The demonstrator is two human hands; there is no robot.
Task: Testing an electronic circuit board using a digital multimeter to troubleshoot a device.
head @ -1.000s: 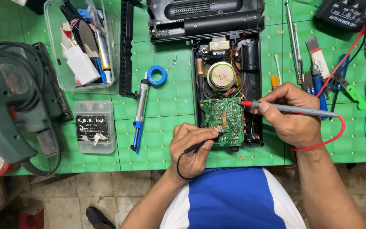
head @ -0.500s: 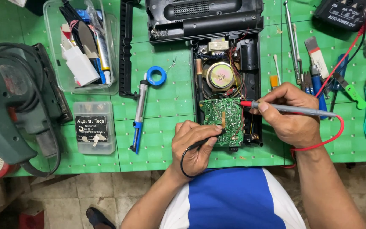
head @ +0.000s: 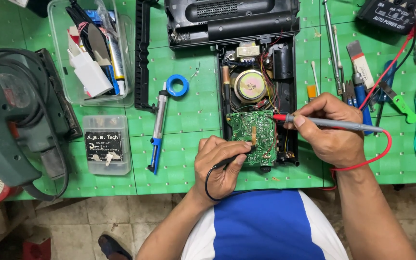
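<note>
Left hand (head: 222,166) pinches a black probe (head: 232,160), right hand (head: 331,130) grips a red-tipped probe (head: 323,122) — both tips touch the green circuit board (head: 252,137) in an opened black radio case (head: 258,91), centre of the green mat (head: 188,110).

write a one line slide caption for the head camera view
Two hands press meter probes, black in the left hand and red in the right hand, to a green circuit board in an opened radio.

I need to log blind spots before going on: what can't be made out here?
- Black probe tip, head view: hidden by left hand.
- Meter: cut by the top edge.
- Circuit board joints: too small.
- Red probe contact point: too small to tell.
</note>
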